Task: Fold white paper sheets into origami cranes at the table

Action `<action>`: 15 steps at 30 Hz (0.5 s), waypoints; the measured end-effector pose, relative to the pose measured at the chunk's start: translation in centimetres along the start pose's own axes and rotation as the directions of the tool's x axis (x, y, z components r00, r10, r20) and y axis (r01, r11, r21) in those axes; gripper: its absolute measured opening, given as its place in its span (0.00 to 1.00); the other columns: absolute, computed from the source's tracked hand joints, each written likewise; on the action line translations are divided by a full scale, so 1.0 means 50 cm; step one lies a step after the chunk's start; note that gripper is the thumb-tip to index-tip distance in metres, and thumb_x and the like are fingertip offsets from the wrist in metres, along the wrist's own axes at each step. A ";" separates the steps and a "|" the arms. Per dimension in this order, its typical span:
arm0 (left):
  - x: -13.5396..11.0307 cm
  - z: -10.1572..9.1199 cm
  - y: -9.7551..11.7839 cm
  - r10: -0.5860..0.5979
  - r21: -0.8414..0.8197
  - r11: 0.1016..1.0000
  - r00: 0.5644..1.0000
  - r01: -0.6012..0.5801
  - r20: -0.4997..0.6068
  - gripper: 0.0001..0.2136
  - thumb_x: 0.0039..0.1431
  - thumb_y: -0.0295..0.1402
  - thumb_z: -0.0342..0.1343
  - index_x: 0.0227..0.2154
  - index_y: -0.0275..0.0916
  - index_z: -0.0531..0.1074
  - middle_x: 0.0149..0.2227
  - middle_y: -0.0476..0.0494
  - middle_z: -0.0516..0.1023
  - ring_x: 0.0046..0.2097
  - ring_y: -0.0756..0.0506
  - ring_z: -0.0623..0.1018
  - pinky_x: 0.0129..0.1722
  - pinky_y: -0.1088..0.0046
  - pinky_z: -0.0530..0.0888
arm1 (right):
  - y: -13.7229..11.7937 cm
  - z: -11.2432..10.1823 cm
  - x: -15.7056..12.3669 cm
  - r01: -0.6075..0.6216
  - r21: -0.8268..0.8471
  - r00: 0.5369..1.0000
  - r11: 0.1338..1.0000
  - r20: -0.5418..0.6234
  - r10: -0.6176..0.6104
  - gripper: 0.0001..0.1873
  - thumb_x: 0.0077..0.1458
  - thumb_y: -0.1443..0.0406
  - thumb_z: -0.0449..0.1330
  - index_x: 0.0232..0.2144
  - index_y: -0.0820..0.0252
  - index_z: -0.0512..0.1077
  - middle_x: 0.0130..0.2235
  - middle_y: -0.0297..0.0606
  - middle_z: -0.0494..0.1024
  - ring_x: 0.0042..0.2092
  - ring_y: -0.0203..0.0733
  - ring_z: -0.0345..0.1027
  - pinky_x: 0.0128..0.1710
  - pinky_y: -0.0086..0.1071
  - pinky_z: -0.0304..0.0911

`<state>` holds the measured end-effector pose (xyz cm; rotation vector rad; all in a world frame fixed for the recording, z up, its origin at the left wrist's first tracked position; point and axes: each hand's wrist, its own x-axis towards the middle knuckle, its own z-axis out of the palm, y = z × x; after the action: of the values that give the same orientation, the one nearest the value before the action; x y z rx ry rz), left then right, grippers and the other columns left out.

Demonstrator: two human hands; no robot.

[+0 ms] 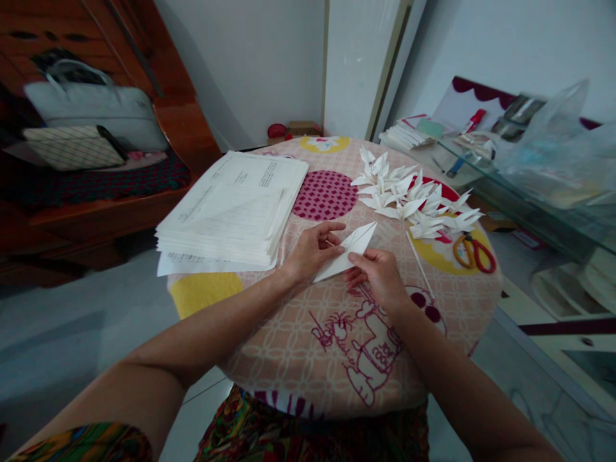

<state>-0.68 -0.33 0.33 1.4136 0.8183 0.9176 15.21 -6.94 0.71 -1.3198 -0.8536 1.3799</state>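
Note:
A folded piece of white paper (347,253), shaped like a narrow pointed kite, is held just above the round table (289,346). My left hand (310,249) pinches its left side with thumb and fingers curled over it. My right hand (380,274) grips its lower right edge from below. Behind the paper lies a pile of several finished white folded paper cranes (414,199). A thick stack of printed sheets (235,208) rests on the table's left part.
Orange-handled scissors (474,251) lie at the table's right edge beside a thin paper strip (419,263). A glass shelf (529,186) with plastic bags and books stands right. A wooden bench (96,205) with bags is left.

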 end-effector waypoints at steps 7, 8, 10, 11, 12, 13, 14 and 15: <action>0.006 -0.005 -0.016 -0.039 0.010 0.999 0.996 0.038 0.079 0.27 0.50 0.29 0.65 0.55 0.31 0.70 0.33 0.44 0.79 0.29 0.51 0.76 0.28 0.75 0.70 | 0.010 -0.002 -0.007 -0.082 -0.048 0.996 0.995 0.042 0.084 0.12 0.48 0.58 0.67 0.25 0.63 0.74 0.22 0.40 0.79 0.19 0.37 0.71 0.15 0.27 0.66; 0.009 -0.008 -0.017 -0.036 0.011 0.999 0.995 0.036 0.098 0.27 0.50 0.29 0.64 0.55 0.31 0.70 0.33 0.44 0.79 0.29 0.51 0.76 0.28 0.76 0.69 | 0.011 -0.004 -0.009 -0.102 -0.068 0.992 0.992 0.064 0.106 0.13 0.49 0.57 0.66 0.26 0.63 0.74 0.23 0.40 0.80 0.19 0.38 0.71 0.15 0.27 0.66; 0.015 -0.016 -0.017 -0.029 0.034 0.999 0.992 0.025 0.121 0.27 0.49 0.29 0.64 0.54 0.31 0.70 0.32 0.45 0.79 0.29 0.52 0.75 0.28 0.76 0.69 | 0.014 -0.013 -0.013 -0.112 -0.177 0.982 0.978 0.128 0.136 0.15 0.52 0.55 0.64 0.26 0.63 0.74 0.24 0.40 0.80 0.19 0.38 0.71 0.14 0.27 0.63; 0.018 -0.023 -0.017 -0.028 0.058 0.998 0.992 0.021 0.119 0.27 0.49 0.29 0.64 0.54 0.30 0.70 0.32 0.46 0.79 0.28 0.52 0.75 0.28 0.77 0.69 | 0.014 -0.018 -0.015 -0.071 -0.265 0.981 0.962 0.157 0.115 0.16 0.54 0.54 0.63 0.26 0.62 0.74 0.23 0.40 0.79 0.19 0.38 0.70 0.14 0.27 0.61; 0.022 -0.031 -0.015 -0.028 0.084 0.996 0.993 0.019 0.111 0.27 0.48 0.28 0.64 0.54 0.30 0.70 0.32 0.46 0.78 0.28 0.53 0.75 0.28 0.77 0.68 | 0.014 -0.025 -0.017 0.013 -0.368 0.982 0.930 0.180 0.057 0.16 0.55 0.54 0.62 0.26 0.62 0.75 0.23 0.39 0.79 0.19 0.38 0.70 0.14 0.27 0.60; 0.026 -0.040 -0.014 -0.032 0.109 0.994 0.995 0.021 0.097 0.27 0.48 0.28 0.64 0.54 0.31 0.70 0.31 0.47 0.78 0.29 0.53 0.75 0.29 0.77 0.68 | 0.014 -0.032 -0.019 0.155 -0.468 0.978 0.870 0.199 -0.067 0.14 0.55 0.56 0.62 0.27 0.61 0.75 0.23 0.38 0.78 0.21 0.38 0.70 0.16 0.28 0.62; 0.029 -0.049 -0.013 -0.044 0.130 0.991 0.995 0.032 0.087 0.27 0.48 0.28 0.65 0.53 0.31 0.70 0.31 0.48 0.78 0.29 0.53 0.75 0.29 0.78 0.68 | 0.013 -0.039 -0.020 0.319 -0.555 0.947 0.769 0.218 -0.235 0.12 0.55 0.58 0.62 0.28 0.61 0.76 0.24 0.38 0.78 0.23 0.39 0.71 0.21 0.30 0.66; 0.032 -0.057 -0.011 -0.059 0.146 0.988 0.995 0.046 0.085 0.27 0.48 0.27 0.65 0.53 0.32 0.71 0.31 0.49 0.78 0.29 0.53 0.75 0.30 0.78 0.68 | 0.012 -0.045 -0.021 0.476 -0.621 0.874 0.623 0.253 -0.416 0.08 0.55 0.61 0.62 0.30 0.60 0.77 0.27 0.39 0.79 0.28 0.41 0.73 0.27 0.33 0.70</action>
<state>-2.50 2.40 -0.17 1.5396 0.8642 0.7620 17.19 -8.40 0.05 -1.4242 -1.7282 0.7312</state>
